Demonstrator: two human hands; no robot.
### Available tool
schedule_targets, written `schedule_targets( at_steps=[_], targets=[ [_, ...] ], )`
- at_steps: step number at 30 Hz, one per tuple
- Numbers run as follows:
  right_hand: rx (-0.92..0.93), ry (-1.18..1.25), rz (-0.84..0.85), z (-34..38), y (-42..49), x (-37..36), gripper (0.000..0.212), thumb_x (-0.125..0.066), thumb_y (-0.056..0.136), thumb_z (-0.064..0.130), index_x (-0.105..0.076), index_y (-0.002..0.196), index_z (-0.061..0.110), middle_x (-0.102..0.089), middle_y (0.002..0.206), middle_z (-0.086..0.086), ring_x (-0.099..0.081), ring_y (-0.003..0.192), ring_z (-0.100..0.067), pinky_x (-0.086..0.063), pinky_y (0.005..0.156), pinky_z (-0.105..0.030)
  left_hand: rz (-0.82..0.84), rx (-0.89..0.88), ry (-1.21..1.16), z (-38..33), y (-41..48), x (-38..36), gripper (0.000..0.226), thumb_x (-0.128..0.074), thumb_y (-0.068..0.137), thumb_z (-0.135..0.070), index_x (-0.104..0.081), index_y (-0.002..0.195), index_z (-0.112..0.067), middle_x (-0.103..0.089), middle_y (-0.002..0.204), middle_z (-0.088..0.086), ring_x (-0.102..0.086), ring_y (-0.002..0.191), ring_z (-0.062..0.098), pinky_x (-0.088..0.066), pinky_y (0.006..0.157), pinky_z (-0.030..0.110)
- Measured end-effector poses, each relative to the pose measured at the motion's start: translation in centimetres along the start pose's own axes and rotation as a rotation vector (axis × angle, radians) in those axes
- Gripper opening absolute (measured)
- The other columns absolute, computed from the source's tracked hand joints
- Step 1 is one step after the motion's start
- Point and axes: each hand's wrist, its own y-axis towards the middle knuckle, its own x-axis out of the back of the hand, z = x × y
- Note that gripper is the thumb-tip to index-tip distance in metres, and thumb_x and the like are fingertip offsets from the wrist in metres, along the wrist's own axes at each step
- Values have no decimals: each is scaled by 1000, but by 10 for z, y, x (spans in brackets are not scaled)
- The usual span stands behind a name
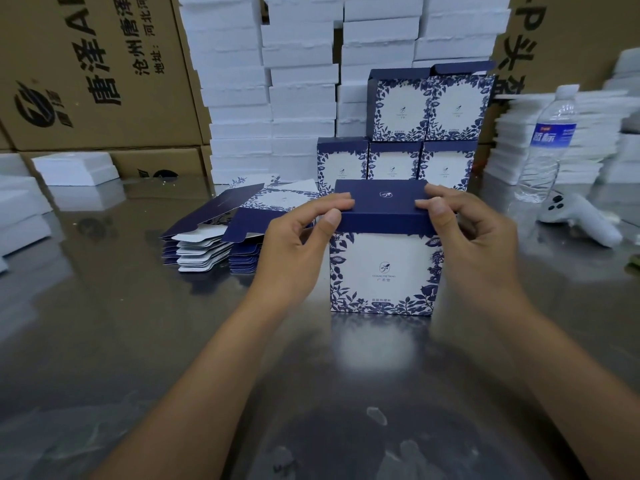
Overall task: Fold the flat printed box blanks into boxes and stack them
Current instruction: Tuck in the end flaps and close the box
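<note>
Head view, the only feed I've got.

The blue-and-white floral printed cardboard box point(382, 271) stands upright on the shiny steel table point(138, 341), centre frame, close in front of me. Its dark blue lid point(384, 199) is folded down over the top.

The left hand point(294, 244) pinches the lid's left end, fingers on top and thumb on the front lip. The right hand point(474, 237) does the same at the right end. Both grips are closed on the lid.

The pile of flat printed blanks point(221, 233) lies just left of the box, fanned out on the table. The left hand overlaps it in view, so I can't tell if they touch.

The stack of finished boxes point(415, 133) is right behind the box: three in the bottom row, two on top. The upper pair's top flaps stand raised.

Background:
- A wall of stacked white foam blocks point(266, 81) sits behind everything, with more white foam pieces point(76, 168) on the table at far left.
- Brown corrugated cartons point(86, 64) with black print are at upper left.
- A clear plastic water bottle point(547, 140) with a blue label stands upright at right.
- A white handheld controller point(581, 216) lies on the table just beside the bottle.
</note>
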Motion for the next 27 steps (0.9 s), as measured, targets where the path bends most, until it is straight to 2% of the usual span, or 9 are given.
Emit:
schedule_targets(
  at_steps=[8,13,16,18,21,22,24,25,27],
  targets=[
    [-52,41,-68,-10,2,4,27,-58,81,64,-72,90,43,-66,112,21,-63,105,-4,-48,78,-21,47,5,-13,-1,0,4,32,-45,98,-5,-62,101,-32,-61,110,-21,-54,105,-16,-39,83,4],
    [-61,43,-91,-11,2,2,26,-60,79,64,-72,89,43,-67,111,19,-63,105,-5,-47,79,-23,22,15,-18,1,0,1,30,-47,98,-8,-64,97,-32,-61,111,-22,-53,109,-13,-40,86,6],
    [28,-80,-134,-1,-4,0,11,-60,84,52,-69,87,46,-65,103,23,-61,102,-2,-47,80,-25,-3,15,-29,3,-4,-4,29,-48,97,-9,-63,98,-34,-57,121,-19,-49,117,-10,-39,86,4],
    [126,-235,-143,7,-11,-3,9,-61,86,39,-66,93,42,-60,102,22,-56,103,0,-48,82,-30,-8,40,-57,7,-9,-10,32,-49,97,-6,-62,102,-35,-50,131,-16,-45,122,-11,-39,85,4],
    [123,-408,-40,16,-24,-10,35,-71,80,30,-61,113,28,-44,119,12,-47,115,-8,-44,95,-31,-41,69,-41,14,-12,-17,35,-51,96,-7,-57,109,-39,-48,136,-5,-46,126,10,-46,94,20],
    [96,-443,10,18,-27,-12,47,-75,76,29,-57,119,25,-40,126,9,-43,121,-10,-39,100,-26,-56,78,-36,15,-12,-18,35,-52,95,-8,-56,111,-39,-49,136,-2,-47,125,13,-45,95,19],
    [34,-505,83,19,-33,-16,69,-81,68,28,-47,128,26,-27,144,1,-32,131,-12,-27,101,-12,-77,85,-34,15,-13,-19,35,-53,95,-9,-55,113,-38,-49,135,-2,-46,125,10,-40,89,6],
    [7,-530,99,19,-35,-19,79,-83,66,29,-42,133,27,-16,150,0,-25,135,-10,-23,101,-9,-83,83,-31,14,-14,-20,35,-54,94,-9,-54,115,-37,-50,134,-3,-46,125,9,-39,88,4],
    [7,-579,99,19,-40,-25,95,-86,63,29,-31,142,30,8,154,1,-6,140,-5,-14,106,-8,-92,69,-2,13,-15,-23,36,-56,93,-8,-53,118,-34,-51,133,-4,-46,125,10,-39,97,13]
  ],
)
